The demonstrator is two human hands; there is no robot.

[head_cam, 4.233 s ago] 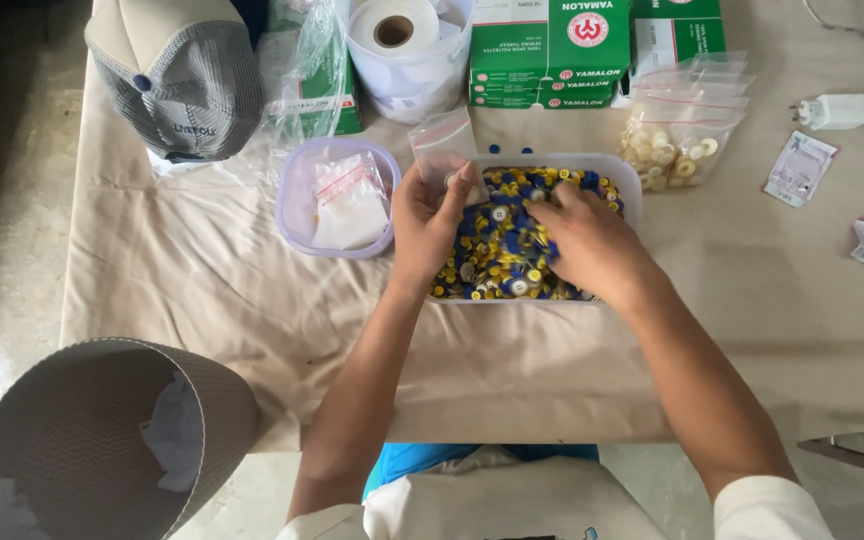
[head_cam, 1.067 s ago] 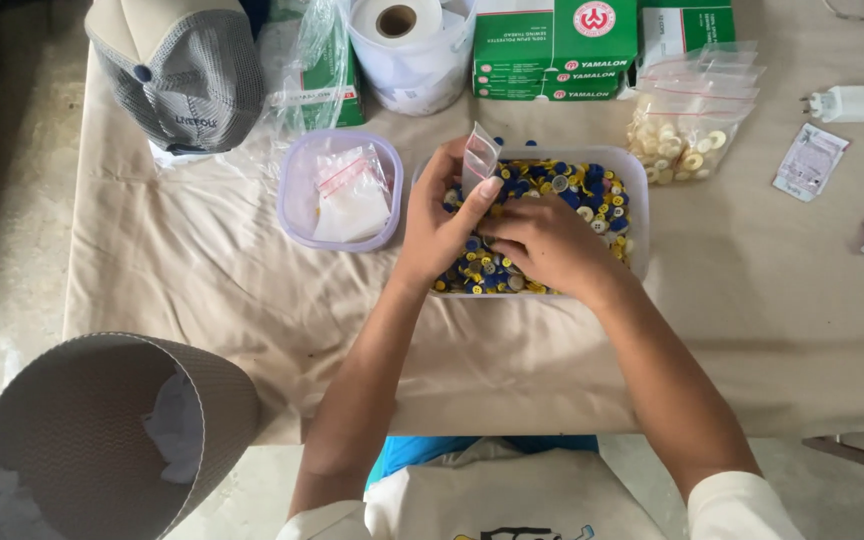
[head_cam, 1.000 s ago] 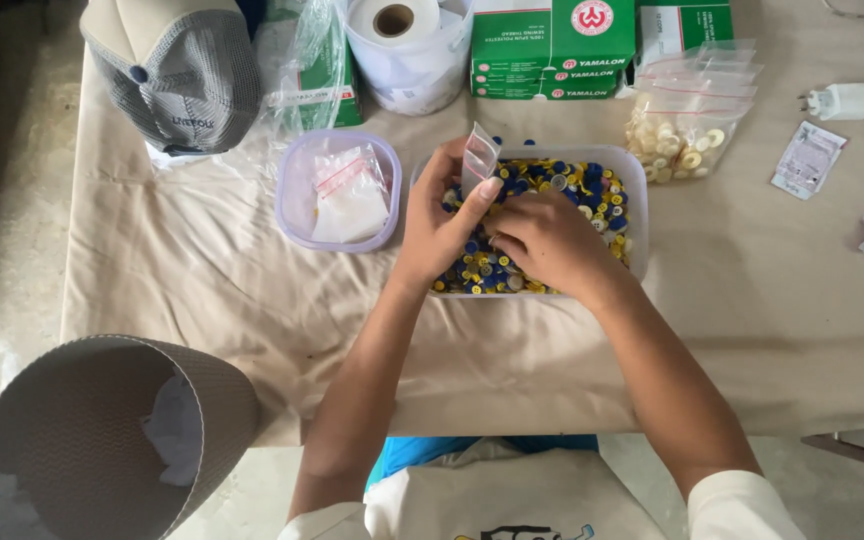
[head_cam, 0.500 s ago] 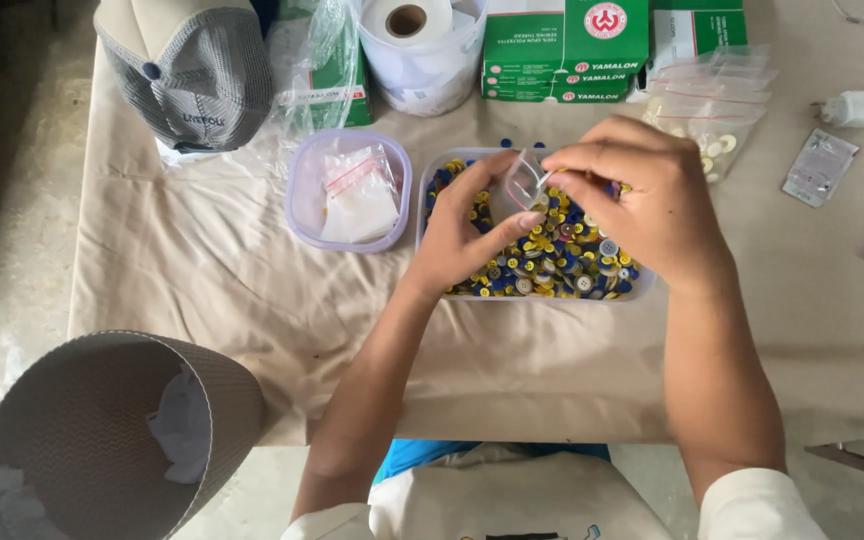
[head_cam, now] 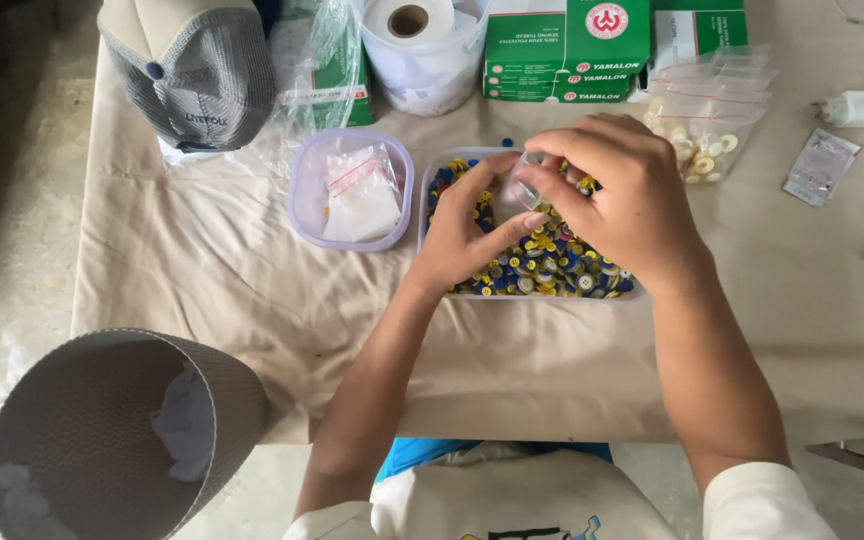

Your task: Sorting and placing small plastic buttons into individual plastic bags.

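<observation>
— Above the tray [head_cam: 430, 190] of blue and yellow buttons, what's held?
— A small clear bag [head_cam: 524, 190], pinched by both hands: left hand [head_cam: 472, 235] from below, right hand [head_cam: 622, 200] from above.
— Left of the tray?
— A purple tub [head_cam: 302, 190] of bags; further left, a cap [head_cam: 192, 70].

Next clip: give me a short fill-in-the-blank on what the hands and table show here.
1. Both hands, the left hand and the right hand, hold a small clear ____ over the tray.
2. The tray is full of small blue and ____ pieces.
3. The round container left of the tray holds folded plastic ____.
4. The cap lies at the table's far ____ corner.

Missing words: bag; yellow; bags; left
</observation>
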